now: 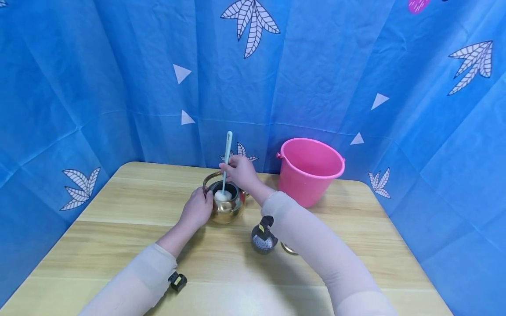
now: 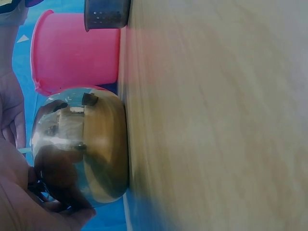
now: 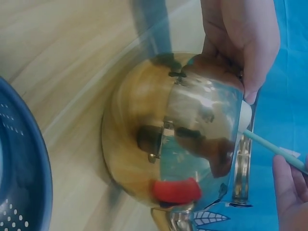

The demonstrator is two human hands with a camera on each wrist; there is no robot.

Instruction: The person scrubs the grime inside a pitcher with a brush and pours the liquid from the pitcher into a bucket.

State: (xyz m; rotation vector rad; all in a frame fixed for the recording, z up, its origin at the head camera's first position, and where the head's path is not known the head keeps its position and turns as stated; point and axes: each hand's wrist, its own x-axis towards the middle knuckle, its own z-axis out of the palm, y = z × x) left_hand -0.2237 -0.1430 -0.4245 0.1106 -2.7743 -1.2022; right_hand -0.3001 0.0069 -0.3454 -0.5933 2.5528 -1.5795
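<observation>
A shiny gold teapot (image 1: 227, 215) stands on the wooden table with its lid off and its arched handle (image 1: 206, 181) raised at the back. My left hand (image 1: 197, 205) grips the pot at its left side, thumb near the rim in the right wrist view. In my right hand (image 1: 242, 172) I pinch the pale blue-green handle (image 1: 228, 147) of a cleaning brush. Its round white head (image 1: 223, 196) sits in the pot's opening, against the near inner wall. The left wrist view shows the gold body (image 2: 103, 149) close up, resting on the table.
A pink bucket (image 1: 306, 188) stands at the back right, against the blue curtain (image 1: 332, 79). Nearer, below my right forearm, are a dark perforated strainer (image 1: 264, 243) and a gold ring-edged piece (image 1: 288, 250), partly hidden by the sleeve.
</observation>
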